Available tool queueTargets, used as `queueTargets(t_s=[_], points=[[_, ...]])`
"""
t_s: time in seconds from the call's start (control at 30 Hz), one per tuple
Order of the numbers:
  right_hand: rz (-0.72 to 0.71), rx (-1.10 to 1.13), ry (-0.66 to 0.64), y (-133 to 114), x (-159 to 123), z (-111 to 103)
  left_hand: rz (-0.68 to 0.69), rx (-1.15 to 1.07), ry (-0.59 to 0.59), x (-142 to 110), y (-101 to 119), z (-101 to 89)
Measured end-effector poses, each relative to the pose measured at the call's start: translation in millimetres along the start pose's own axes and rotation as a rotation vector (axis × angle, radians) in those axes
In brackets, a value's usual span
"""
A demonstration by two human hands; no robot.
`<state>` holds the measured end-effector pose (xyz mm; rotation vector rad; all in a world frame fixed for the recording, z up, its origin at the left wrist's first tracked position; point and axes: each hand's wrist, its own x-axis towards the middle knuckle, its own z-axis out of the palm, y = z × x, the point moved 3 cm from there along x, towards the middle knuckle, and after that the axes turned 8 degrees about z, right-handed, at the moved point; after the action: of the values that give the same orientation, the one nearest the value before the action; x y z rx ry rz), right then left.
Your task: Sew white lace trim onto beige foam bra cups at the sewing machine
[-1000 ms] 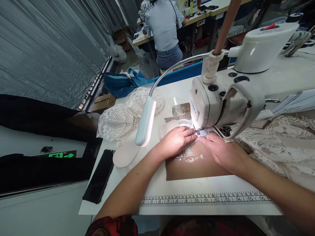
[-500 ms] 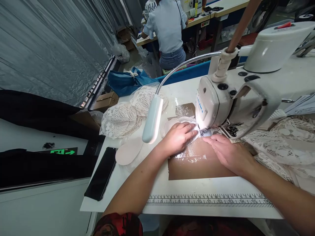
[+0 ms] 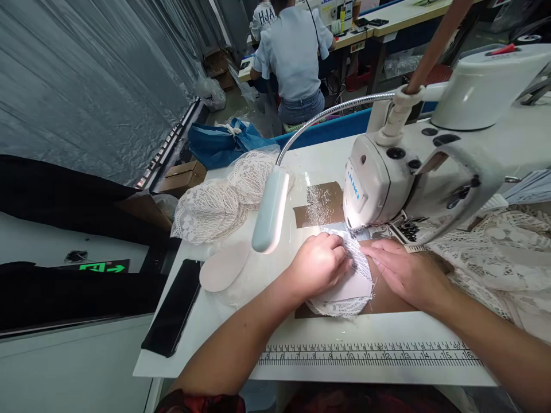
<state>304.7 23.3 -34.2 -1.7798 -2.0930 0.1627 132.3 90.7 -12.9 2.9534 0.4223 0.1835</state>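
Observation:
A white lace cup (image 3: pixel 349 289) with a pale smooth lining lies below the needle area of the sewing machine (image 3: pixel 376 180), its frayed lace edge toward me. My left hand (image 3: pixel 321 264) rests on the cup with fingers curled in, gripping it; the fingertips are partly hidden. My right hand (image 3: pixel 402 269) lies flat just right of the cup, fingers stretched toward the presser foot, with their tips at the lace edge. Beneath is a brown taped sheet (image 3: pixel 325 205) on the white table.
Folded lace pieces (image 3: pixel 210 209), a pale oval pad (image 3: pixel 224 268) and a black phone (image 3: pixel 172 310) lie left. A lamp (image 3: pixel 271 209) hangs over the table. More lace (image 3: pixel 495 252) is heaped right. A ruler strip (image 3: pixel 370 354) runs along the front edge. Another person (image 3: pixel 295 57) sits beyond.
The lace cup has swung round from behind the left hand toward me, uncovering the brown sheet at the back. My left fingers have curled in from lying flat. The right hand has stayed nearly in place.

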Motion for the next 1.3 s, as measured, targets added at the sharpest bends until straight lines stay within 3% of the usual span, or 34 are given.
queueTargets(t_s=[0.1,0.43,0.87,1.3], points=[[-0.01,0.004,0.003,5,-4,7,-0.054,-0.062,-0.011,0,0,-2.4],[-0.029,-0.087,0.014,4,-6,16,0.003,-0.082,-0.07,-2,1,-2.6],[0.056,-0.242,-0.047,-8,3,8,0.1,0.004,0.049,-1,-7,5.5],[-0.022,-0.256,0.073,-6,0,12,0.131,0.036,0.125,2,-11,8.6]])
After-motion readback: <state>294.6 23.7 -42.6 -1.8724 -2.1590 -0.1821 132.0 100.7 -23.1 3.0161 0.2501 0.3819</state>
